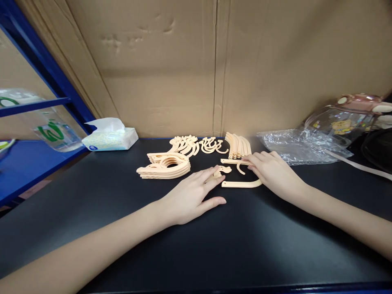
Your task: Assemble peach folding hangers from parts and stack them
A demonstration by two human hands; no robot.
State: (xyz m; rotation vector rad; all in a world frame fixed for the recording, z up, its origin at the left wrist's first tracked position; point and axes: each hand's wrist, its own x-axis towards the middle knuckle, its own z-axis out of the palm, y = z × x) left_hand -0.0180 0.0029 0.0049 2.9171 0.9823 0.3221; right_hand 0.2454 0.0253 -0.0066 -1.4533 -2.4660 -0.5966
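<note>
Probably the loose parts are the main worry: the tabletop (214,253) looks smooth, so a sideways push could skid them apart. The left hand (191,196) lies spread, thumb well away from the fingers, fingertips over a small pale part (226,169) at its two o'clock; pressing without pinching might spin that part away. The right hand (269,169) bends over the end of the upper strip (229,161) at its nine o'clock; I cannot tell whether its grip closes on it. The curved hook (241,168) and bent strip (239,184), toward eight o'clock, could catch its fingers. A left-hand sweep toward ten o'clock might topple the stacked pieces (165,174).
</note>
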